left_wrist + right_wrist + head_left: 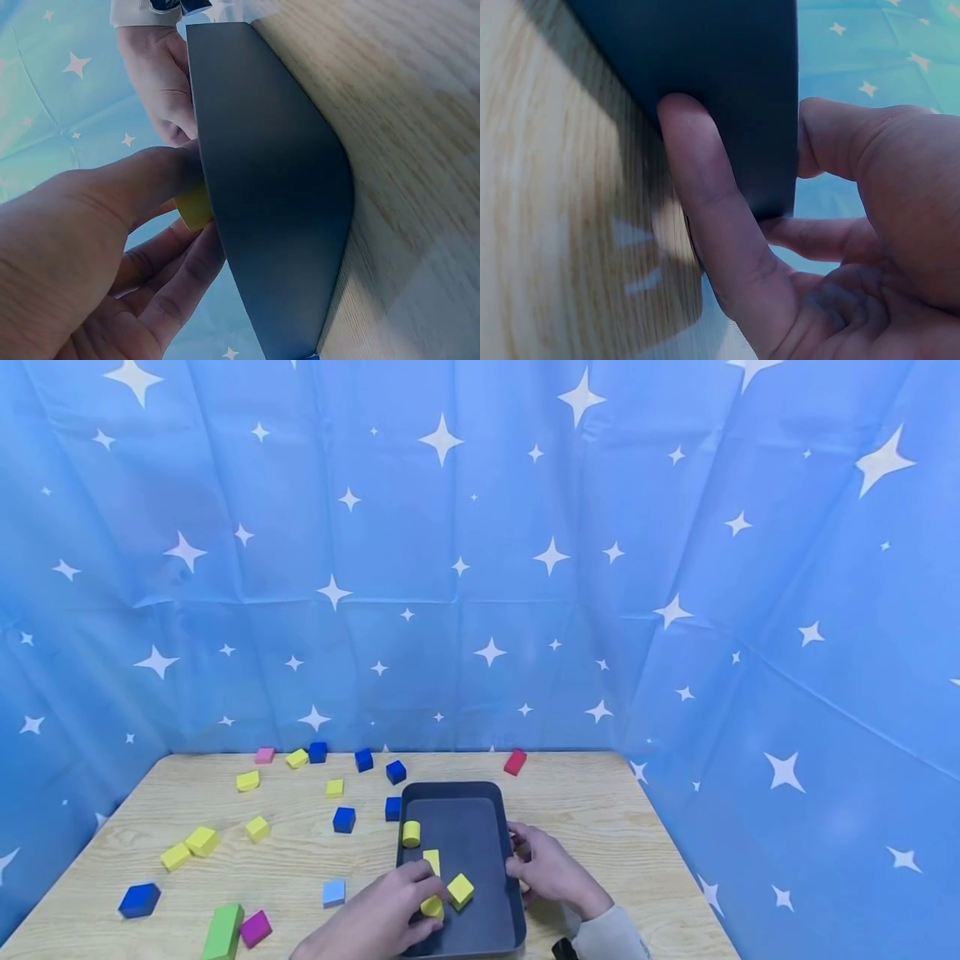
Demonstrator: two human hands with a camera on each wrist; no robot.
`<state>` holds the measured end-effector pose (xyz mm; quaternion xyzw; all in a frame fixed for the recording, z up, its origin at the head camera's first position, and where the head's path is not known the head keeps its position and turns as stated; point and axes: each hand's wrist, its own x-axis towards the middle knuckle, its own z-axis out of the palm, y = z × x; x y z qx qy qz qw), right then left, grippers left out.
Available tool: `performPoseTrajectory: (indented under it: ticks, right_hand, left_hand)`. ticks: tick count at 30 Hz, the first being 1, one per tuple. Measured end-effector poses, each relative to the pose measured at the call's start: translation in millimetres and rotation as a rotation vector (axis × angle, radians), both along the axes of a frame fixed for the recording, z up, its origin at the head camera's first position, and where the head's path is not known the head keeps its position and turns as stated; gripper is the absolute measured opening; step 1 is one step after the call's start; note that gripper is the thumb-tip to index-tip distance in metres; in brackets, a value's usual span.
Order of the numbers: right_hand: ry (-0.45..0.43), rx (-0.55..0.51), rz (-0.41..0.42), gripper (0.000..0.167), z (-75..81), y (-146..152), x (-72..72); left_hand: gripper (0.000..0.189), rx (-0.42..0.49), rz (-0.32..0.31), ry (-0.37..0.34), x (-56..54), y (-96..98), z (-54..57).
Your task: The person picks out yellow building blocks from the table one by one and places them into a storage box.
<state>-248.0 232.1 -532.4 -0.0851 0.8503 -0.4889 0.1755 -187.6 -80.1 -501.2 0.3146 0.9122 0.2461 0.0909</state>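
A dark rectangular tray (487,935) lies on the wooden table. My left hand (393,902) reaches over its near left side and pinches a yellow block (432,907). In the left wrist view that yellow block (196,206) shows between thumb and fingers, partly hidden by the tray wall (277,165). Also in the tray are a yellow cylinder (411,833), a narrow yellow block (432,860) and a yellow cube (461,891). My right hand (551,864) grips the tray's right wall; in the right wrist view, a finger (697,157) lies along the wall's outside.
Left of the tray are scattered yellow blocks (201,841), dark blue blocks (344,820), a light blue block (333,893), a green block (222,932) and a magenta block (256,928). A red block (515,762) lies behind the tray. A starry blue curtain (487,527) hangs behind the table.
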Motion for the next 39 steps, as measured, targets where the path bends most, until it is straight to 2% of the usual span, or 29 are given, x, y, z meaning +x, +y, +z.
performPoseTrajectory:
  ticks: [5, 15, 28, 39]
  right_hand:
    - [0.001, 0.005, -0.006, 0.076, 0.2, 0.7, 0.1]
    - [0.009, 0.0, 0.002, 0.075, -2.2, -0.1, -1.8]
    - [0.005, 0.001, 0.001, 0.075, -1.6, -0.4, -0.8]
    - [0.008, 0.001, 0.005, 0.075, -0.1, -1.3, -0.6]
  left_hand:
    - [0.027, -0.006, -0.002, 0.012, 0.2, -0.1, -0.4]
    - [0.025, 0.01, 0.05, -0.029, -3.0, -3.8, 5.8]
    - [0.017, 0.103, 0.077, 0.056, -4.3, -17.4, 5.8]
    - [0.013, 0.086, 0.219, 0.155, -14.3, -42.4, 6.6]
